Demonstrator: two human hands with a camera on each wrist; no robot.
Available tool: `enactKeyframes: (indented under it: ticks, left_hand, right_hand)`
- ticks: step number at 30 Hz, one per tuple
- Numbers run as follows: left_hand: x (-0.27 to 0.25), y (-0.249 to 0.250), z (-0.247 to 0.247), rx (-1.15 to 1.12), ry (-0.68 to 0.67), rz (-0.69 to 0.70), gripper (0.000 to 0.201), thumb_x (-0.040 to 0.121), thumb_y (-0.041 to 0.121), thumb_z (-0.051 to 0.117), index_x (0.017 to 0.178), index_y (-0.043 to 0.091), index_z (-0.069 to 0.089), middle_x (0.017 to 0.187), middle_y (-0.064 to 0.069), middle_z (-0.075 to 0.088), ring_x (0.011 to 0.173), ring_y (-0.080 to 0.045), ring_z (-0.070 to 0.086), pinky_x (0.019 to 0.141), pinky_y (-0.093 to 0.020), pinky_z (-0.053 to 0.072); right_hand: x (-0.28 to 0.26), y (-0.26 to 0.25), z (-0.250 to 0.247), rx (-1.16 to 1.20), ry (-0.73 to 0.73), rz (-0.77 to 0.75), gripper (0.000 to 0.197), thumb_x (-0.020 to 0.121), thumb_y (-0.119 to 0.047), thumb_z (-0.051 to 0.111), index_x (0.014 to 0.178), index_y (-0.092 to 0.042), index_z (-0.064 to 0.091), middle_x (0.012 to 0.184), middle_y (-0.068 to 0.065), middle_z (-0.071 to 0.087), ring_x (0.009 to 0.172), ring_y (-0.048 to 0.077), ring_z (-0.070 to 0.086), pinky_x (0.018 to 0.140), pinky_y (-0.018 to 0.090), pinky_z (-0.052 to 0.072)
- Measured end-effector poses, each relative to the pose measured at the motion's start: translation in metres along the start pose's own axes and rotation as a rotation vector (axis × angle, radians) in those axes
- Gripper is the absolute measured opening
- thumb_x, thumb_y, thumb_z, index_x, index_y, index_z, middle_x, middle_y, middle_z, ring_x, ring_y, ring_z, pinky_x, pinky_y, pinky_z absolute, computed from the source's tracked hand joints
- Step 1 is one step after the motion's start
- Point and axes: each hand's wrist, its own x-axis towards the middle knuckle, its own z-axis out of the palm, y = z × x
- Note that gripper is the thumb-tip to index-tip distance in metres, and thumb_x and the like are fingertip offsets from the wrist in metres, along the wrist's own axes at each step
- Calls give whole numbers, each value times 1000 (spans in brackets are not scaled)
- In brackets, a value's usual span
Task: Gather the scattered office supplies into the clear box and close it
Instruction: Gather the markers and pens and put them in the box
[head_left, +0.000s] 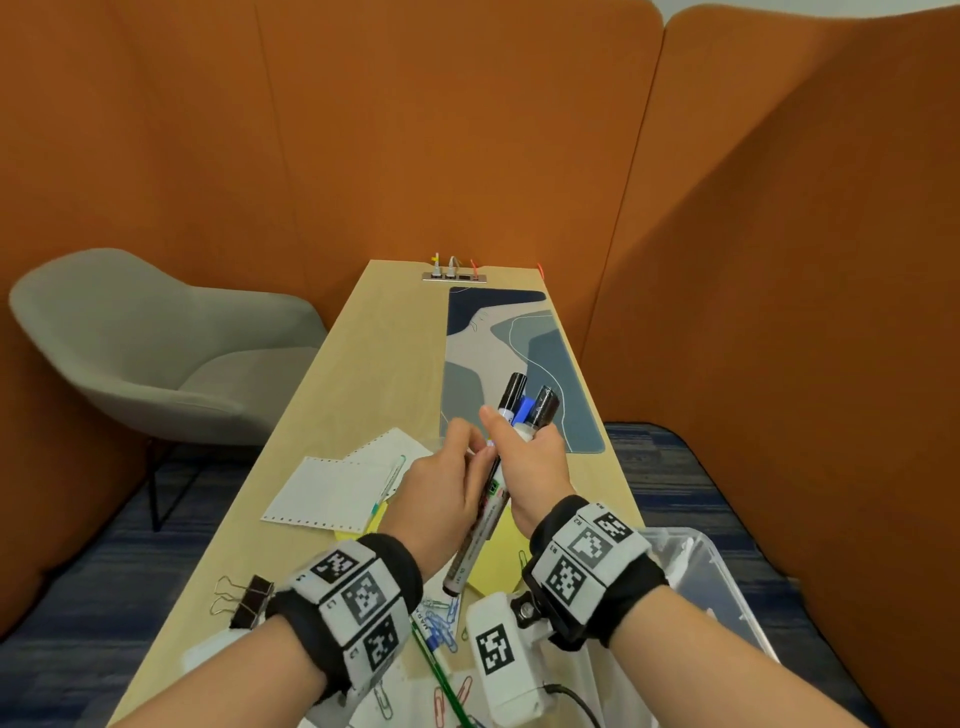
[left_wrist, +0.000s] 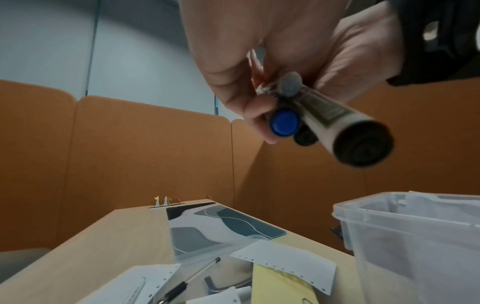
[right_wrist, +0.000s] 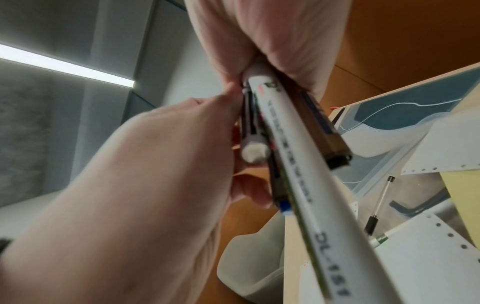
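- Nearest you, paper clips (head_left: 441, 618) and a binder clip (head_left: 249, 600) lie loose on the desk (head_left: 332, 395); the clear box (head_left: 727, 577) sits open at your right wrist.
- Your right hand (head_left: 535, 467) grasps a bundle of markers (head_left: 511, 421) above the desk; your left hand (head_left: 441, 488) pinches the same bundle.
- Further out, perforated paper (head_left: 332, 488), yellow sticky notes (head_left: 496, 556) and a pen (left_wrist: 192, 275) wait. Judged early: markers not boxed, lid not on.
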Motion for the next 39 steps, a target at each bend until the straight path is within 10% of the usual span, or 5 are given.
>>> enactKeyframes:
  ticks: [10, 14, 22, 28, 39]
  left_hand:
    - [6, -38, -28, 325, -303, -258, 36, 97, 35, 37, 85, 10, 59, 67, 1, 56, 62, -12, 50, 52, -17, 32]
    - [1, -20, -18, -195, -442, -563, 58, 92, 57, 27, 104, 11, 61, 102, -7, 67, 88, -20, 64, 77, -31, 50]
    - [3, 30, 13, -969, -455, -964, 51, 94, 52, 30, 99, 9, 57, 73, -18, 65, 64, -28, 69, 53, -33, 61]
    - [19, 64, 28, -1066, -329, -948, 25, 96, 3, 31, 94, -8, 54, 88, -18, 52, 75, -32, 60, 53, -34, 58]
    - [8, 110, 74, -846, -624, -608, 15, 72, 16, 51, 81, 12, 61, 75, -5, 58, 67, -16, 53, 67, -27, 45]
  right_hand:
    - [15, -14, -24, 116, 36, 52, 28, 82, -24, 68, 100, -12, 50, 74, 4, 50, 67, 16, 52, 70, 35, 48]
    - [7, -24, -28, 97, -9, -68, 16, 86, -16, 63, 95, -11, 52, 70, 3, 54, 66, 13, 55, 69, 29, 47]
    - [-15, -47, -41, 114, -112, -234, 24, 77, 4, 66, 85, -15, 54, 73, 5, 56, 72, 20, 55, 82, 42, 45]
    - [-29, -52, -67, 112, -130, -262, 24, 74, 5, 67, 77, -18, 60, 67, -3, 58, 68, 17, 54, 81, 39, 46]
    - [-30, -82, -144, 149, -168, -213, 18, 61, -2, 65, 67, -18, 59, 64, 1, 54, 74, 22, 54, 74, 37, 45]
